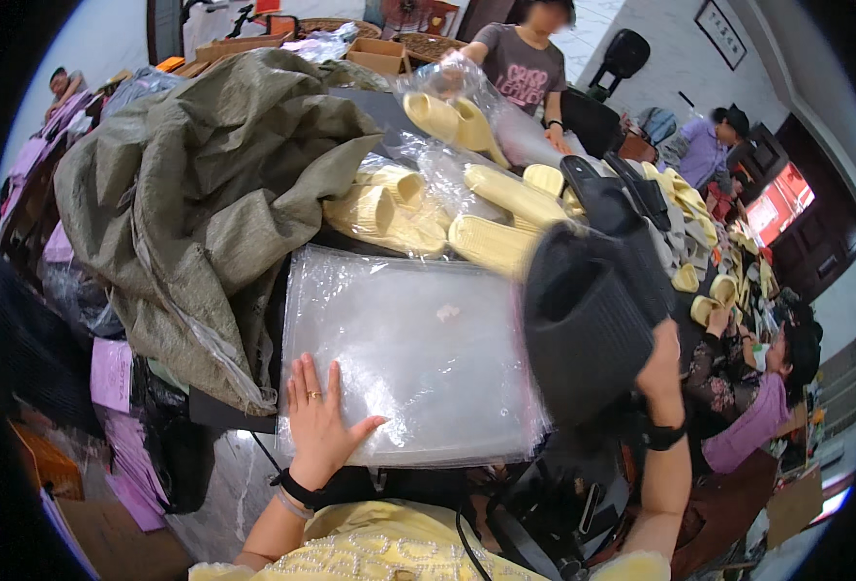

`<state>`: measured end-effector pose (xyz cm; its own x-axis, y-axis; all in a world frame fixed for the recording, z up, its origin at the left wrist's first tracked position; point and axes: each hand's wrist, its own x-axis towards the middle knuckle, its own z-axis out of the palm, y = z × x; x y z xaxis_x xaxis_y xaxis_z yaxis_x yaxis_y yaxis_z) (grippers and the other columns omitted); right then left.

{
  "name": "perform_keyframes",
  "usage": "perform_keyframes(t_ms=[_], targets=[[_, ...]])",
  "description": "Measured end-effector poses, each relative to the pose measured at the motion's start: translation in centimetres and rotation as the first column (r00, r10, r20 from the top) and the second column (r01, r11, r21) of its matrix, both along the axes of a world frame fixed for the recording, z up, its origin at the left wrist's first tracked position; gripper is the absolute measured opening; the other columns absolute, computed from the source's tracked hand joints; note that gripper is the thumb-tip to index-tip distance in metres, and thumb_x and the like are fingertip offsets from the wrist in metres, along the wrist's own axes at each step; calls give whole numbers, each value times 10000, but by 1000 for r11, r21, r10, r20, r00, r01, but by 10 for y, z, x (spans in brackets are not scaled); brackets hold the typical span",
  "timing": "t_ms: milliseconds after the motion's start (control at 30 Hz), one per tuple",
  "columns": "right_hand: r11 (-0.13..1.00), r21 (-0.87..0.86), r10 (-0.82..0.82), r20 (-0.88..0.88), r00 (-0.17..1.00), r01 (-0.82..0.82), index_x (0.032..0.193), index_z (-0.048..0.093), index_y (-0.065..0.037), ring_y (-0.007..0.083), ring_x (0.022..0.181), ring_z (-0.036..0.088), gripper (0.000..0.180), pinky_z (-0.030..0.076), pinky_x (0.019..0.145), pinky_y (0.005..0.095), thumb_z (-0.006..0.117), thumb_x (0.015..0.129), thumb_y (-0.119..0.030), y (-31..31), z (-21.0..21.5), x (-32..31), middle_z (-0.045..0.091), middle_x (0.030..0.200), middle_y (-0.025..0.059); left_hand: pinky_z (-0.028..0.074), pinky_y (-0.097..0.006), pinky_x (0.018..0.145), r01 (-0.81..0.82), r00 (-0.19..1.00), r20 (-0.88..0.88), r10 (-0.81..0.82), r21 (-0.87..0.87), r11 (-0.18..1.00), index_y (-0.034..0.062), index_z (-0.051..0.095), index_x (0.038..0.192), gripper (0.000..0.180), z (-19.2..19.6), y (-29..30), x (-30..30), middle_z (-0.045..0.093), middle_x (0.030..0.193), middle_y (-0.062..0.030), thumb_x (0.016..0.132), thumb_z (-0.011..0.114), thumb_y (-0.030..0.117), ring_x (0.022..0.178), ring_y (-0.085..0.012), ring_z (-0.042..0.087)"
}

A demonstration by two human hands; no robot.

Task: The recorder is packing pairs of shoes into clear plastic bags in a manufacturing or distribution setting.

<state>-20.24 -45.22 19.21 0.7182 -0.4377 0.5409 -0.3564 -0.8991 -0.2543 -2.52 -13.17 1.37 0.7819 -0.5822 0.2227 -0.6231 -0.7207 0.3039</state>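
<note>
A stack of clear plastic bags (pixel 428 358) lies flat on the table in front of me. On its lower left corner rests my left hand (pixel 321 416), fingers stretched and thumb out, holding nothing. My right hand (pixel 658 373) grips a pair of black slippers (pixel 592 329) at the stack's right edge; they are smeared by motion. Beyond the bags sit yellow slippers (pixel 374 218), some in clear plastic, and another yellow slipper (pixel 491 244) lies nearer the black pair.
A large crumpled olive-green woven sack (pixel 205 194) covers the table's left side. More black slippers (pixel 597 194) and yellow slippers are heaped at the right. Across the table a person (pixel 525 68) handles bagged yellow slippers; another person (pixel 757 368) works at the right.
</note>
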Motion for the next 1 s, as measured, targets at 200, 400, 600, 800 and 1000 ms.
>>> perform_keyframes(t_ms=[200,400,600,800,1000], targets=[[847,251,530,-460,713,-468,680,638,21,386,775,591,171,498,708,441,617,590,-123,137,-62,131,595,729,226,209,-412,1074,183,889,-277,-364,-513,839,35,402,1314,593,-81,28,-3,366,1386,-141,833,547,350,1290,-316,308],[876,248,483,-463,743,-414,755,642,50,347,917,538,270,472,803,416,651,642,-195,90,-148,147,607,895,181,196,-483,1069,79,997,-21,-80,-48,996,-8,503,1197,561,11,-8,-8,283,1394,-265,787,576,368,1333,-390,182],[964,262,43,-339,940,51,888,628,54,362,969,543,302,469,833,423,654,693,-175,-17,-159,66,605,998,198,166,-507,1061,10,1000,-1,-10,-30,999,8,360,1336,781,1,-7,-7,183,1428,-290,762,585,487,1327,-423,185],[959,227,-139,-155,978,172,851,644,-30,392,896,560,221,459,777,451,530,661,-29,-50,-134,9,604,936,160,169,-520,1053,12,999,33,-11,-26,1000,17,344,1350,794,-3,-4,-3,178,1430,-291,769,573,506,1329,-425,178],[969,-24,-238,175,955,246,954,612,19,418,931,561,286,455,790,434,538,678,-1,-166,-18,23,600,940,251,207,-544,1028,15,998,55,-14,-14,1000,23,367,1333,803,-3,-5,-4,176,1422,-302,738,612,503,1309,-453,196]])
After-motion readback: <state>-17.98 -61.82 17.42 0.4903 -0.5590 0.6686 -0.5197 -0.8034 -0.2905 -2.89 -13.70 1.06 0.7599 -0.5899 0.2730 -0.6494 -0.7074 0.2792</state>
